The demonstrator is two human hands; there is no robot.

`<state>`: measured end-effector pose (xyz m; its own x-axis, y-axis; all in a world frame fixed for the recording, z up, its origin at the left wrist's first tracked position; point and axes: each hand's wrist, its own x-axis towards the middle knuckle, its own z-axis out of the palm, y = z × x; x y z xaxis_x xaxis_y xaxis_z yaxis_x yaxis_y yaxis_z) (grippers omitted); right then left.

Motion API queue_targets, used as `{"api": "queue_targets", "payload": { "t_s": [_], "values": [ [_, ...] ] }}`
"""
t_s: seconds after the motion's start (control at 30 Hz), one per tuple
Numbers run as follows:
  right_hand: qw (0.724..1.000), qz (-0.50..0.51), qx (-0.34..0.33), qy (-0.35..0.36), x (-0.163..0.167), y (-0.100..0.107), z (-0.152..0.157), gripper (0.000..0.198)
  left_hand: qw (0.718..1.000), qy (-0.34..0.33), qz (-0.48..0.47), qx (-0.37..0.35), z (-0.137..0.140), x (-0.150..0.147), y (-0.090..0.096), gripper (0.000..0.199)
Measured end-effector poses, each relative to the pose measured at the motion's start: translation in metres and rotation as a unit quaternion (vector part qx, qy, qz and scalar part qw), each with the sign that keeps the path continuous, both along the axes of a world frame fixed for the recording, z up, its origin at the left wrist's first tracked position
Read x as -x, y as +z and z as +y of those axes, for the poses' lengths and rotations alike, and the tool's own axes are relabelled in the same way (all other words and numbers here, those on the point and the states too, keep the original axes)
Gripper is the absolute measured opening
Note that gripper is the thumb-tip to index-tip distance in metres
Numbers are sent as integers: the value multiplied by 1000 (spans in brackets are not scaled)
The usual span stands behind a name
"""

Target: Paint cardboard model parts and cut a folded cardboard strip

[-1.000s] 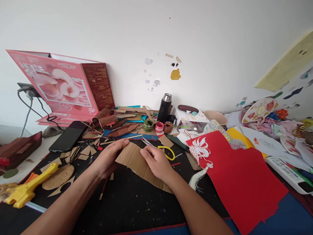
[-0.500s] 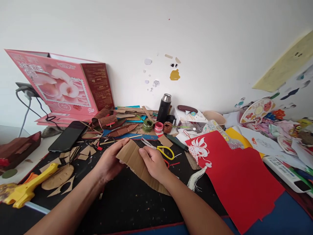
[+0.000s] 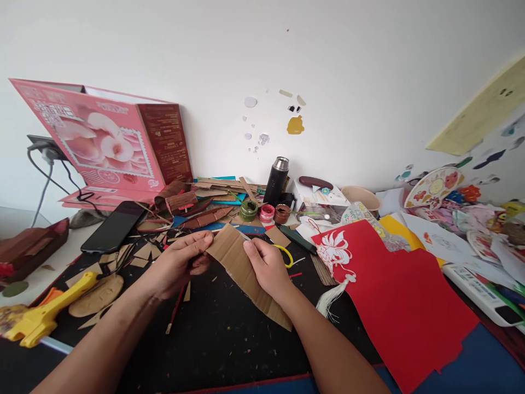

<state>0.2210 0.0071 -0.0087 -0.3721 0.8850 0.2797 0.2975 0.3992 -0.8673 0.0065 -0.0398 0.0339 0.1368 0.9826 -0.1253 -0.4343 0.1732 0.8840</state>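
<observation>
One cardboard sheet (image 3: 240, 271) shifted slightly rightward, two hands (image 3: 179, 264) (image 3: 269, 267) gripping (three jars (image 3: 248, 211) (image 3: 267, 214) (image 3: 282, 214) beyond)

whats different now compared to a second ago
The cardboard's left end has shifted up and to the right in view, now hiding more of the scissors. The left hand has drawn slightly left; the right hand has shifted slightly right. Both still hold the cardboard. The bottle and red paper stayed put.
</observation>
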Motion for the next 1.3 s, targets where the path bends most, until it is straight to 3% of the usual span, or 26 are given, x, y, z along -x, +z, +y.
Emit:
{"api": "queue_targets", "payload": {
  "t_s": [0.2,0.37,0.5,0.73,0.93,1.13,1.3],
  "values": [
    [1000,14,6,3,3,-2,-1,53,994,-11,-107,3,-2,-17,-6,43],
    [1000,8,9,19,3,-1,-1,51,1000,22,-2,-14,1,-10,-6,55],
    [999,-11,8,41,3,1,-3,49,998,47,45,7,5,-3,-7,53],
    [998,-19,13,54,4,-2,-3,49,998,51,25,35,5,-6,-8,47],
    [998,1,21,54,4,-1,-5,52,994,37,-66,80,4,-17,-10,49],
    [996,-33,16,81,5,-1,-6,51,990,114,23,80,7,-9,-10,47],
    [993,-53,0,101,5,3,-9,52,988,109,43,99,8,-3,-9,42]
  ]
}}
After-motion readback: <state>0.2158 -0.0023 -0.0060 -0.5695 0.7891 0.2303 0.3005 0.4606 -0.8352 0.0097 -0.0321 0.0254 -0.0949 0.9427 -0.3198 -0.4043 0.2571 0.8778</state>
